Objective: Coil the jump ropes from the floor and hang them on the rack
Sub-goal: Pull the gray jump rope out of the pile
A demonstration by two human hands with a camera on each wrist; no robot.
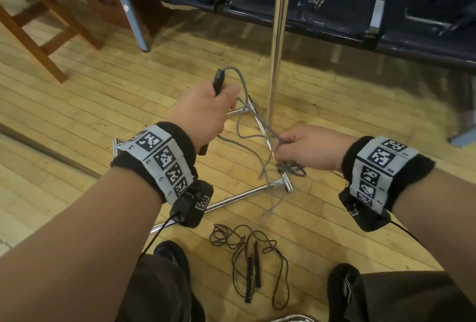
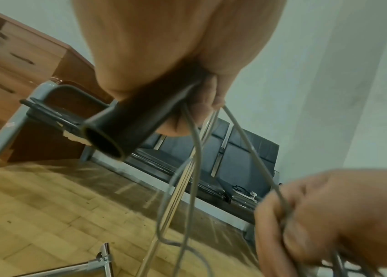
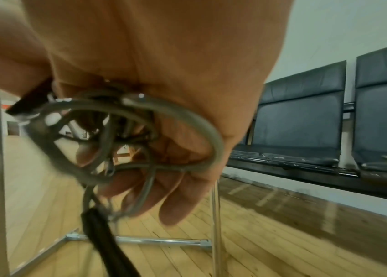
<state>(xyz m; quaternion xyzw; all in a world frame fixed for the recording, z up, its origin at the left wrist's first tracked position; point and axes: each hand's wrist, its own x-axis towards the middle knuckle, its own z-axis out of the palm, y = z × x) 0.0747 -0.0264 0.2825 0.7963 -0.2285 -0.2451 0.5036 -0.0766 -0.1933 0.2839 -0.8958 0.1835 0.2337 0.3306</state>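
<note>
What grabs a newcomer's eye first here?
Mid-frame, both hands work a grey jump rope: the left hand grips its black handle, and the right hand holds a bunch of loops. Behind them stands the chrome rack pole. A black jump rope lies loose on the wood floor between the shoes.

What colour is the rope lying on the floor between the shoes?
Black, with black handles; the head view shows it best.

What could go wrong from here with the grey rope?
Loose strands of the grey rope hang between the left hand and right hand across the rack base and could snag it. The black rope lies on the floor between the shoes, a likely trip hazard.
</note>
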